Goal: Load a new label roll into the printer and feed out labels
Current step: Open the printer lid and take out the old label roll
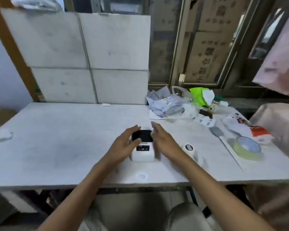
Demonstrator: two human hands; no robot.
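A small white label printer (143,153) with a black lid and a dark front panel sits in the middle of the white table (57,147). My left hand (123,144) wraps the printer's left side, thumb on the lid. My right hand (162,140) is at its right side, fingers spread, touching or just beside it. A white label roll (189,150) with a dark core stands on the table just right of the printer. A loose round white label (141,176) lies near the front edge.
A roll of yellowish tape (247,148) lies at the right. Crumpled paper and bags (167,104), a green bag (198,96) and loose packets crowd the back right. White boards (83,55) stand behind the table. A crumpled white cloth (0,135) lies at the left edge.
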